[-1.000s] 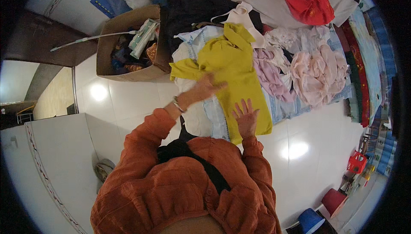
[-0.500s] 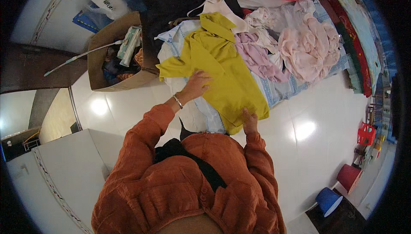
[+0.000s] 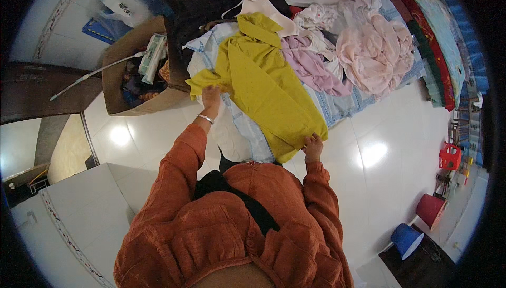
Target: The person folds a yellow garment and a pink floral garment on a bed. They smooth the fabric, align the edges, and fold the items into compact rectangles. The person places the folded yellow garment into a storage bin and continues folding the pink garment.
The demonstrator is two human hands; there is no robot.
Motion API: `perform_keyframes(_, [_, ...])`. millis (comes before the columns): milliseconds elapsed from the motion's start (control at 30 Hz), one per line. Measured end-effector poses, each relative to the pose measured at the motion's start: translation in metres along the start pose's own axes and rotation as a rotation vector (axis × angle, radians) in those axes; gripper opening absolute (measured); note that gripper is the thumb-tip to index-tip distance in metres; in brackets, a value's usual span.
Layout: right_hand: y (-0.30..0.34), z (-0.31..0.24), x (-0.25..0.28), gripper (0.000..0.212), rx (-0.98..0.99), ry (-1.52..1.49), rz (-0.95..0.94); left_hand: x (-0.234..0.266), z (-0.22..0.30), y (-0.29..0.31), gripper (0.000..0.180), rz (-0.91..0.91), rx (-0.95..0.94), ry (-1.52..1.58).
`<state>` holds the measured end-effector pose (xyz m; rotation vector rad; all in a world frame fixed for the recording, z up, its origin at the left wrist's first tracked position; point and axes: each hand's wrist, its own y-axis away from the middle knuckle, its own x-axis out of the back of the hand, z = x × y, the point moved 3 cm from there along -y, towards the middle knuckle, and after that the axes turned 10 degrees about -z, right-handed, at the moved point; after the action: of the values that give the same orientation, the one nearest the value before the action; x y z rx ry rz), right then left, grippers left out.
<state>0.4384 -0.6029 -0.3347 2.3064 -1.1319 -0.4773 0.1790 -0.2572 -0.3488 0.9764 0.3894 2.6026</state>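
A mustard-green high-necked top (image 3: 263, 88) lies spread over a blue-and-white patterned cloth (image 3: 240, 124). Its collar points away from me, and its hem lies near my lap. A sleeve runs lengthwise across the body of the top, while the other sticks out to the left. My left hand (image 3: 211, 101), wearing a bracelet, has its fingers closed on that left sleeve near the cuff. At the hem's right corner, my right hand (image 3: 313, 147) pinches the fabric with curled fingers.
Beyond the top lie a cream bra (image 3: 263, 11), a lilac garment (image 3: 305, 64) and a crumpled pale pink garment (image 3: 374, 56). To the left stands an open cardboard box (image 3: 113, 90) of mixed items. A red stool (image 3: 449, 156) and a blue bucket (image 3: 406, 240) stand far right.
My left hand has moved left from the body of the top to its left sleeve. My right hand stays at the hem corner, its fingers now more visible.
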Motion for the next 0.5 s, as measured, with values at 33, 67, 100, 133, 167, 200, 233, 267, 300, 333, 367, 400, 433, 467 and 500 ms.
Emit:
perform_keyframes(33, [0.003,0.002,0.003,0.041,-0.005,-0.002,-0.012,-0.007,-0.023,-0.004,0.023,-0.103,0.176,0.356])
perform_keyframes(67, [0.006,0.004,0.005,0.042,-0.011,-0.003,-0.025,-0.015,-0.044,-0.006,0.022,-0.202,0.353,0.714])
perform_keyframes(100, [0.007,0.005,0.002,0.042,-0.016,-0.006,-0.054,-0.023,-0.062,-0.012,0.023,-0.261,0.319,0.838])
perform_keyframes(133, [0.009,0.008,0.006,0.042,-0.021,-0.061,-0.061,-0.032,-0.080,-0.017,0.024,-0.326,0.292,0.960])
perform_keyframes(167, [0.012,0.018,0.014,0.042,-0.023,-0.123,-0.050,-0.038,-0.062,-0.014,0.023,-0.296,0.365,1.149])
perform_keyframes(200, [0.019,0.013,0.010,0.041,-0.046,-0.065,0.003,-0.037,-0.046,-0.010,0.023,-0.244,0.430,1.338])
perform_keyframes(233, [0.023,0.013,0.011,0.040,-0.029,-0.099,-0.024,-0.041,-0.048,-0.015,0.024,-0.275,0.371,1.394])
perform_keyframes(267, [0.028,0.009,0.007,0.042,-0.036,-0.104,-0.047,-0.048,-0.055,-0.023,0.025,-0.307,0.309,1.450])
perform_keyframes(300, [0.033,0.002,0.004,0.043,-0.038,-0.109,-0.062,-0.051,-0.052,-0.028,0.027,-0.351,0.246,1.504])
perform_keyframes(333, [0.034,0.002,0.004,0.045,-0.039,-0.076,-0.053,-0.051,-0.054,-0.033,0.027,-0.298,0.244,1.514])
perform_keyframes(367, [0.037,0.001,0.003,0.046,-0.037,-0.044,-0.037,-0.050,-0.051,-0.036,0.028,-0.255,0.246,1.523])
perform_keyframes(400, [0.038,0.000,0.001,0.047,-0.035,-0.013,-0.019,-0.049,-0.046,-0.038,0.028,-0.212,0.247,1.531])
perform_keyframes(433, [0.038,-0.011,-0.003,0.049,0.201,0.379,0.034,-0.044,-0.049,-0.042,0.029,-0.120,0.103,1.318])
perform_keyframes(467, [0.044,-0.027,-0.018,0.052,0.438,0.769,0.077,-0.038,-0.063,-0.046,0.030,-0.017,-0.031,1.097])
perform_keyframes(500, [0.053,-0.041,-0.035,0.054,0.674,1.155,0.135,-0.034,-0.060,-0.044,0.030,0.036,-0.047,1.149])
